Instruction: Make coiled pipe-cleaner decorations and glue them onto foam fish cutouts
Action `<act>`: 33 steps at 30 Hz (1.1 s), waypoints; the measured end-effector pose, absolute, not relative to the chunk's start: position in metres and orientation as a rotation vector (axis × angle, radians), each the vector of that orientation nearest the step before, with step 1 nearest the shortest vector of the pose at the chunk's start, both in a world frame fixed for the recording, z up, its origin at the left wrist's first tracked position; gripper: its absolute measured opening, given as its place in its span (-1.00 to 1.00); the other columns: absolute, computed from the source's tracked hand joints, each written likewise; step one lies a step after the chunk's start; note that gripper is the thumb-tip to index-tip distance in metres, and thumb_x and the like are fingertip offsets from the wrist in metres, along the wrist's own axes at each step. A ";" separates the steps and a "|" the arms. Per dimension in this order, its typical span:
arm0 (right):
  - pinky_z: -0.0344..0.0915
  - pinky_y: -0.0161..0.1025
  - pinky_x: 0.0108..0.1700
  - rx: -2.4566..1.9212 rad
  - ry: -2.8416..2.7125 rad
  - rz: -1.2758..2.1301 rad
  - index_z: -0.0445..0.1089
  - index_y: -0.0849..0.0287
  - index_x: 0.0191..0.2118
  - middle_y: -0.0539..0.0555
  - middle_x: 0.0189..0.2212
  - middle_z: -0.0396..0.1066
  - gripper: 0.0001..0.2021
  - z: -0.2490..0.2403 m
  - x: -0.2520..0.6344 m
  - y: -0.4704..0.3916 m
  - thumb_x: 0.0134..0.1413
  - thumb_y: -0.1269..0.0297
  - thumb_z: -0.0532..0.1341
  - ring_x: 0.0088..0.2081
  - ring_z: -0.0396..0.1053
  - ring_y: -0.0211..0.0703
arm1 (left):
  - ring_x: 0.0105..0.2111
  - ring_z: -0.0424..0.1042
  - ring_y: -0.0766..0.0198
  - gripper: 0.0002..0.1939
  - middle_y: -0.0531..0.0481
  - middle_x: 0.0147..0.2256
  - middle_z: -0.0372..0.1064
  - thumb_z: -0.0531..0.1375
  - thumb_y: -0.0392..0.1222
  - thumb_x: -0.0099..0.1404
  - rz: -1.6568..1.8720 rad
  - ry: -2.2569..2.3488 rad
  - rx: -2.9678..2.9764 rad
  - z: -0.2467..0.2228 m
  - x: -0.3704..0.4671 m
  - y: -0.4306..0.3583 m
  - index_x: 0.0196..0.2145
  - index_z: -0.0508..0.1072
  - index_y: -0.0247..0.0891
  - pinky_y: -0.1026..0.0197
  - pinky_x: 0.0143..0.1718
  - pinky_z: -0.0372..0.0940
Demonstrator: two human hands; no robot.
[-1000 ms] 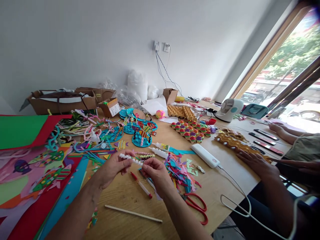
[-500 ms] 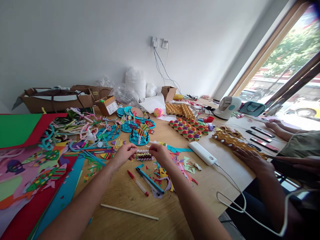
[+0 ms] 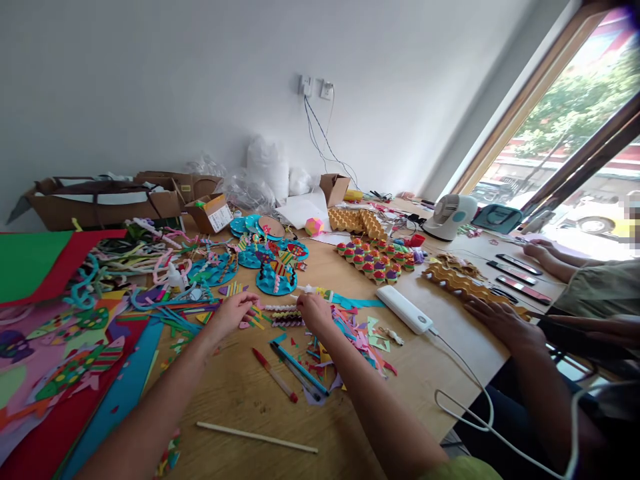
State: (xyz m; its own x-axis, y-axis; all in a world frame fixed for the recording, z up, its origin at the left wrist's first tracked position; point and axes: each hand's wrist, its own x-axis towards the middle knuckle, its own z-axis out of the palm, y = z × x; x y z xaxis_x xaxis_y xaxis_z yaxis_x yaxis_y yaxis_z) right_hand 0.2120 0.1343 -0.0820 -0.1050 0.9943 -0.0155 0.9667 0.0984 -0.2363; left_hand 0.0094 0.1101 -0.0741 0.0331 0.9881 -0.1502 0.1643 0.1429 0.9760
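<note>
Several short twisted pieces (image 3: 287,317), pale and dark, lie in a row on the wooden table between my hands. My left hand (image 3: 239,311) is at their left with its fingers pinched at a thin pale strand. My right hand (image 3: 314,311) is closed at the right end of the pale twisted piece. Just behind them stands a blue round base (image 3: 276,280) with a striped fish on it. A red pen (image 3: 275,375) and blue pens (image 3: 300,368) lie nearer, with a pale stick (image 3: 257,437) in front.
Coloured paper scraps (image 3: 357,337) lie right of my hands, near a white power bank (image 3: 404,309) with a cable. Foam sheets (image 3: 113,400) cover the left side. Another person's hand (image 3: 505,323) rests at the right by an egg carton (image 3: 450,285).
My left hand has moved left, away from the twisted pieces, widening the gap between my hands. The view has shifted slightly.
</note>
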 end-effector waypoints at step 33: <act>0.27 -0.21 -0.19 -1.742 -2.607 0.235 0.41 0.22 -0.29 0.10 -0.27 0.44 -0.87 -0.076 0.179 0.147 0.10 0.35 0.14 -0.20 0.37 -0.13 | -0.19 0.38 0.22 -0.70 -0.01 -0.20 0.44 -0.03 -0.27 0.22 0.259 1.269 2.199 -0.062 0.006 0.004 -0.17 0.43 -0.13 0.26 -0.16 0.21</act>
